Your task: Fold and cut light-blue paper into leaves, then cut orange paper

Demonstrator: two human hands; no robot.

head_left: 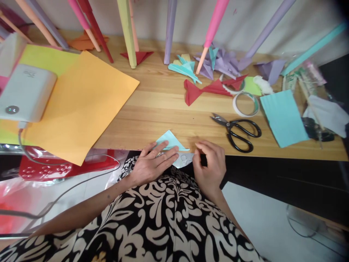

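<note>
Near edge of the wooden desk (pixel 163 109): left hand (pixel 148 163) lies flat, fingers spread over the folded light-blue paper (pixel 170 140), pressing, not gripping. Right hand (pixel 209 165) is loosely curled just beside it, thumb near index finger; I can't tell if anything is pinched. Black-handled scissors (pixel 236 131) sit to the right, near the tape roll (pixel 245 104) and turquoise sheet (pixel 285 118); orange paper (pixel 92 105) and power bank (pixel 25 92) to the left. Farther back, rolled paper tubes (pixel 170 32) stand before a pale wall. The folded piece shows a pointed top, its lower part finger-covered.
</note>
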